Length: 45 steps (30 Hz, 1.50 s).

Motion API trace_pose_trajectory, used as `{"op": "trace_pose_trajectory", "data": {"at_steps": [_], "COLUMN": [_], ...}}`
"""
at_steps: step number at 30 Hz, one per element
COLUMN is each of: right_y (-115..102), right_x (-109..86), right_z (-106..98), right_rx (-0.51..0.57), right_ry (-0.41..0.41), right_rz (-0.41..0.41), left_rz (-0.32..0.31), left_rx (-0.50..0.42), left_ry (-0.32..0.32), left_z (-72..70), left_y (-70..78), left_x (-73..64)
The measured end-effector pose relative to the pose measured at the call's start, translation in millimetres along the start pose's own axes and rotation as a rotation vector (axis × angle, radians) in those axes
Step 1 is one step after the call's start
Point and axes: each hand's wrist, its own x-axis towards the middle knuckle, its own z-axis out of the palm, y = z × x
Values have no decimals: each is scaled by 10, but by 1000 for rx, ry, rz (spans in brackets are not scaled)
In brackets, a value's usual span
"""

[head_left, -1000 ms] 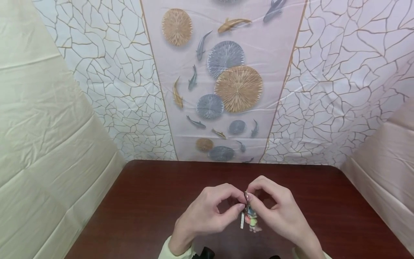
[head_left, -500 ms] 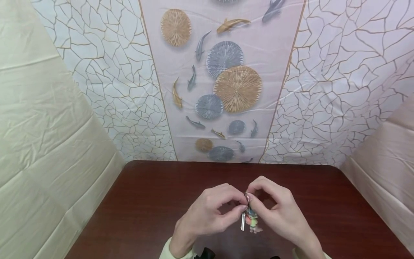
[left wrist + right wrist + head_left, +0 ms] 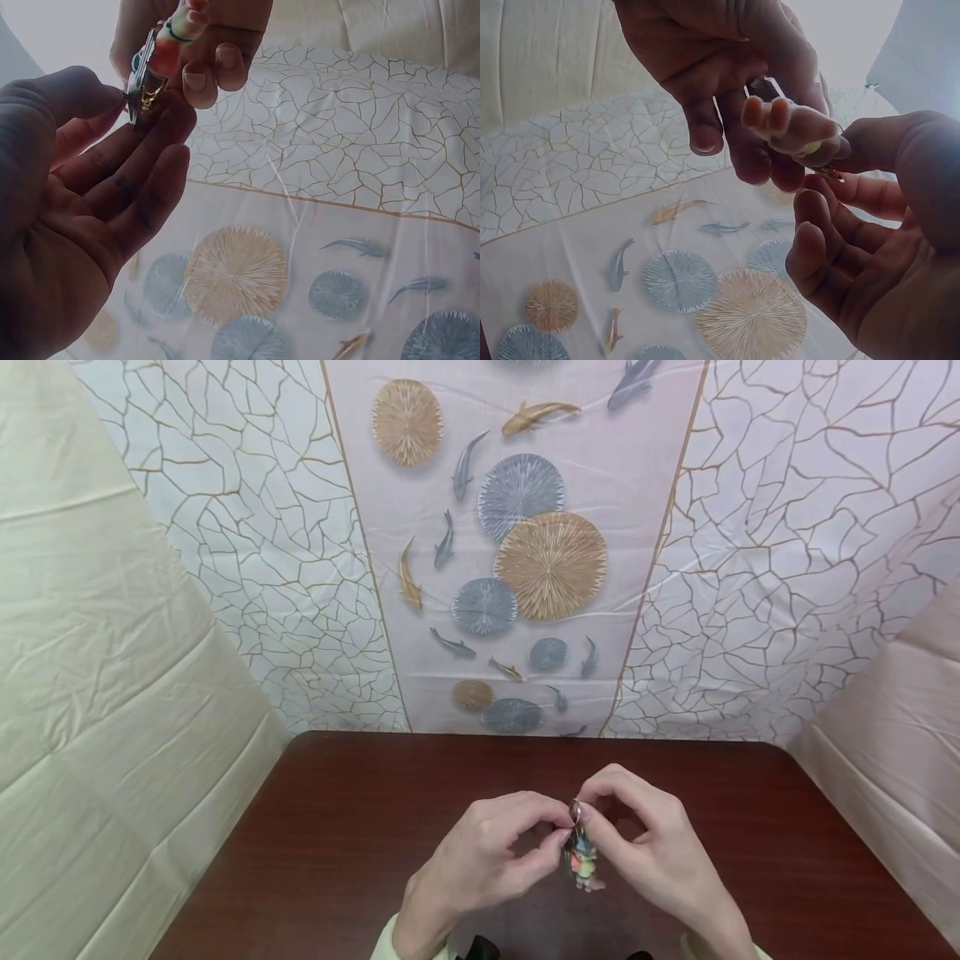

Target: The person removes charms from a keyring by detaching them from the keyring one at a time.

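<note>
Above the table, both hands meet at a small bunch with a metal key ring (image 3: 576, 812). My left hand (image 3: 491, 852) pinches a silver key (image 3: 139, 84) between thumb and fingers, close beside the ring. With thumb and index finger, my right hand (image 3: 656, 847) pinches the ring from the other side. A small figurine charm (image 3: 584, 865) with a blue top, yellow-green body and orange patch dangles between the hands. Its orange-soled feet (image 3: 768, 114) face the right wrist camera. Fingertips partly hide the ring and key, so I cannot tell whether the key is threaded on it.
The dark red-brown table (image 3: 360, 810) lies beneath the hands. A patterned cloth (image 3: 551, 564) with fish and round motifs hangs behind it. Cream cloth (image 3: 112, 693) slopes along the left side, with similar cloth (image 3: 892, 760) at the right.
The right hand has risen slightly, and more of the ring shows between the hands. The key blade that hung below the left fingertips is no longer plainly visible in the head view.
</note>
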Motion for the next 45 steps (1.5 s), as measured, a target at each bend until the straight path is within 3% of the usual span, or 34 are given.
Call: {"op": "trace_pose_trajectory", "data": {"at_steps": [8,22,26,32,38,41,45], "right_y": [-2,-9,20,53,43,40,38], "right_x": [5,11,15,50,87,76,38], "right_z": [7,31,50,80,111,105,92], "right_rx": [13,-44,-63,-122,-236,-248,-237], "right_ry": [-2,18,35,93,140,118,54], "right_rz": [9,32,-6,-138,-232,-202,-102], "left_rz": [-8,-57,-84,-99,-169,-199,-228], "left_rx": [41,15,30,65,68,72,93], "left_ry": [10,21,23,39,45,50,43], "left_z": [-7,-8,-7,0,-3,-7,-18], "left_y": [12,-6,-8,-4,23,33,37], "left_x": [4,-8,-15,-15,-19,-24,-30]}}
